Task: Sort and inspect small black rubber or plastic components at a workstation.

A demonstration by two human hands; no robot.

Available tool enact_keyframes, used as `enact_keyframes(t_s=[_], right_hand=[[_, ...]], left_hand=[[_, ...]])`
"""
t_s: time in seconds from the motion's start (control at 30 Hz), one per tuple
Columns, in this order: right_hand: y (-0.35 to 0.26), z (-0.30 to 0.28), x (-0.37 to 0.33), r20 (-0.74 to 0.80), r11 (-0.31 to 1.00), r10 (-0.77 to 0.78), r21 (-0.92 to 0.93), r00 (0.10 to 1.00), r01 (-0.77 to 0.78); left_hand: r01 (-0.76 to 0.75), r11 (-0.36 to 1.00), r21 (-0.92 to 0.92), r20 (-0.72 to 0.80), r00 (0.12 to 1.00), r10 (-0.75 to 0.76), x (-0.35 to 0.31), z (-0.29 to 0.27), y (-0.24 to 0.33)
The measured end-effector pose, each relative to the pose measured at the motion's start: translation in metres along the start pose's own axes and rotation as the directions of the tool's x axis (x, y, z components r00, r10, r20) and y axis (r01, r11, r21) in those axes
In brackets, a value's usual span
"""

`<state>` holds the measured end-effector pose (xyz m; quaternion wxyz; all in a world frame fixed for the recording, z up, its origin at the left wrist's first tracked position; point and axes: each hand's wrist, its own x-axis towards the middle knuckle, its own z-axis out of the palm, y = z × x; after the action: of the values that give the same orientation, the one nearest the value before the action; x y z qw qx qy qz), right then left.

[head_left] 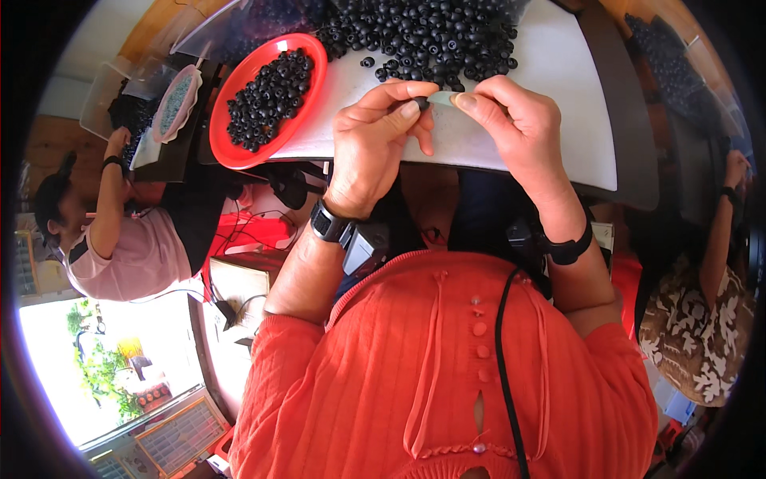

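Observation:
My left hand (pixel 369 140) pinches a small round black piece (pixel 421 103) between thumb and fingers, above the near edge of the white work surface. From the right, my right hand (pixel 523 120) grips a thin pale strip (pixel 440 97) between thumb and forefinger. The strip's tip meets the black piece or lies right beside it; I cannot tell which. Beyond my hands spreads a heap of black bead-like pieces (pixel 423 36), many with a hole. A red plate (pixel 219 132) at the left holds more black pieces (pixel 271 100).
The white work surface (pixel 574 104) has a dark table edge (pixel 630 120) around it. At the far left, a person (pixel 128 239) reaches toward a pink-rimmed bowl (pixel 190 112) and black pieces. Another person in a patterned top (pixel 694 327) works at the right. Cables (pixel 255 227) hang below the table.

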<state>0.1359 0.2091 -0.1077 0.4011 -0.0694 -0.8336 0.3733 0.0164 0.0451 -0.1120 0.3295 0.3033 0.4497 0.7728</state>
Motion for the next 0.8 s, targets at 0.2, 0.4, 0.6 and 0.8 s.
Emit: enact_keyframes(t_s=[0.2,0.4,0.6,0.8], right_hand=[[-0.001,-0.002,-0.002,-0.097,0.999,0.011,0.053,0.995,-0.005],[-0.005,-0.005,-0.001,-0.091,0.998,0.022,0.066,0.996,-0.016],[-0.002,-0.002,0.001,-0.149,0.995,0.022,0.096,0.989,-0.007],[-0.004,-0.005,-0.001,-0.154,0.998,0.026,0.066,0.988,-0.016]], left_hand=[[-0.163,0.944,0.286,-0.079,0.978,0.193,-0.01,0.0,0.027],[-0.106,0.554,0.826,-0.219,0.845,0.488,0.005,-0.084,0.093],[-0.187,0.181,0.966,0.071,0.859,0.506,0.01,-0.06,0.072],[-0.393,0.005,0.92,0.365,0.859,0.358,0.029,-0.026,0.026]])
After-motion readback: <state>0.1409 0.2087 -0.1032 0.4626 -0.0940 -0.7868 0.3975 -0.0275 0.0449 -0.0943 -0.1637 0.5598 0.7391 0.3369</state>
